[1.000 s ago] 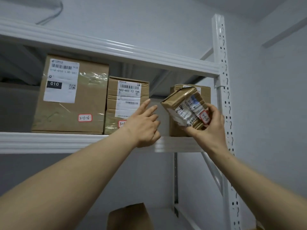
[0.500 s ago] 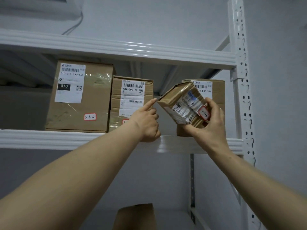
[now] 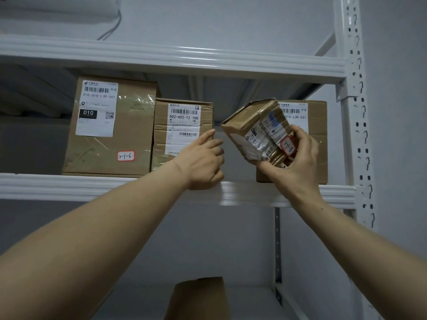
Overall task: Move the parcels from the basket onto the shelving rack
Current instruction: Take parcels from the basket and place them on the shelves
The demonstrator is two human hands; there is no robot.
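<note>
On the white metal shelving rack (image 3: 161, 189) a large brown cardboard box (image 3: 108, 135) with a white label stood at the left. Just beside it was a smaller brown carton (image 3: 182, 125). The left hand (image 3: 201, 162) held nothing; its forefinger lay straight at the right edge of this carton, and the other fingers were loosely bent. To the right, the right hand (image 3: 298, 162) gripped a small taped brown parcel (image 3: 254, 130), tilted in the air above the shelf edge and in front of another brown box (image 3: 317, 144). I think the parcel should be turned level and pushed into the free gap between the boxes, its red-framed sticker facing out, while the left hand steadies the carton.
</note>
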